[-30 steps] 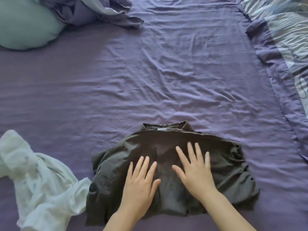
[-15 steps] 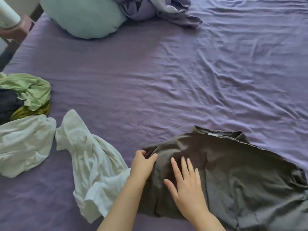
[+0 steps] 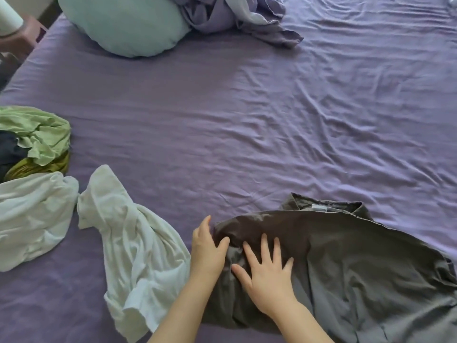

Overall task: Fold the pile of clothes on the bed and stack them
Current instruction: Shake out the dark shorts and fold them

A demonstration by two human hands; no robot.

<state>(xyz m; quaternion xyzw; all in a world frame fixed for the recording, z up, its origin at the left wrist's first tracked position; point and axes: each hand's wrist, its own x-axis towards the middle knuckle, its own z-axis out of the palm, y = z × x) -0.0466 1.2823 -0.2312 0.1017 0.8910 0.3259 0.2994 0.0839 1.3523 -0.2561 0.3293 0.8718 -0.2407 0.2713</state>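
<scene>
soft, even daylight fills the scene, brightest over the far right of the purple bed sheet, where the wrinkles catch a pale sheen. shadows are faint and diffuse, darkest under the pillow and along the folds of the dark shirt. detail is slightly soft throughout, and the wide lens bends the bed's left edge.
</scene>
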